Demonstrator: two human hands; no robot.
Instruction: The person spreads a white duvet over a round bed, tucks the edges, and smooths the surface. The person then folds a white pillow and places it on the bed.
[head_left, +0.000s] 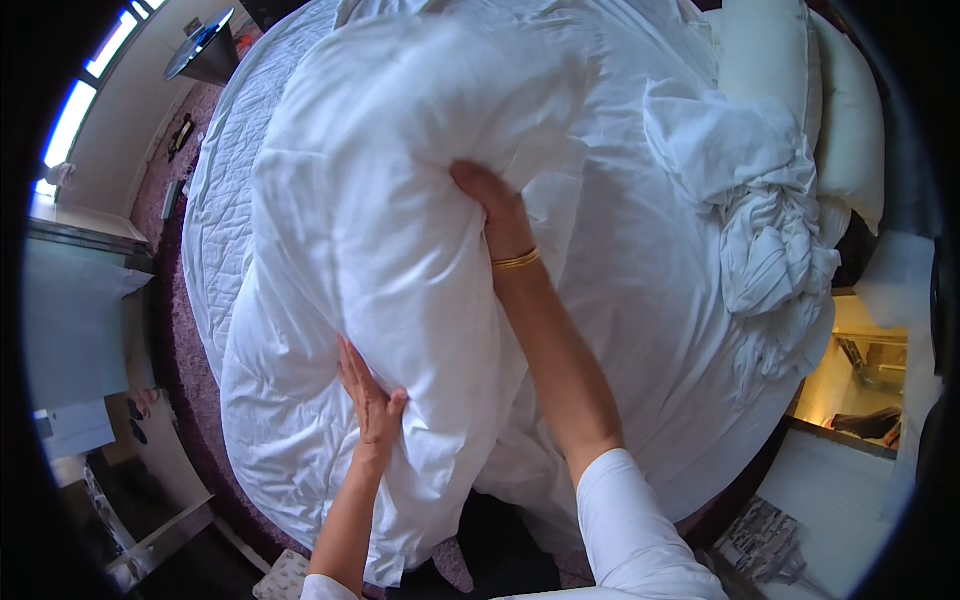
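A white duvet (375, 225) lies bunched in thick folds over a bed spread with a white sheet (637, 300). My left hand (371, 401) rests on the near part of the duvet, its fingers spread against the cloth and its thumb apart. Farther up, my right hand (491, 199) reaches to the duvet's right side, thumb on top and the other fingers hidden under or behind the fabric. Gold bangles (516, 259) circle my right wrist. Some cloth beyond the right hand is blurred.
At the right, crumpled white linen (765, 247) lies beside pillows (851, 120). A quilted white cover (232, 195) shows along the bed's left edge. Purple carpet (191, 352) borders the bed. A small dark table (206, 52) stands at upper left, and a lit cabinet compartment (847, 375) at right.
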